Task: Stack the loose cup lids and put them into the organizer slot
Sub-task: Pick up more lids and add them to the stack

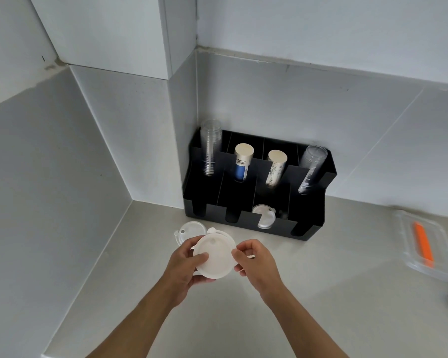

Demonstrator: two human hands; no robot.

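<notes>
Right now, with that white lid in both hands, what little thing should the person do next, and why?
Probably lower the held lid onto a loose lid lying on the counter just behind it, so they nest. Both the left hand and right hand pinch its rim, and the organizer already has lids in one front slot.

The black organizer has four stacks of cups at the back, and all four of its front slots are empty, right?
Not quite. The black organizer does hold four stacks of cups at the back, but one front slot is not empty: the head view shows lids standing in the third slot from the left. The other three front slots look empty.
</notes>
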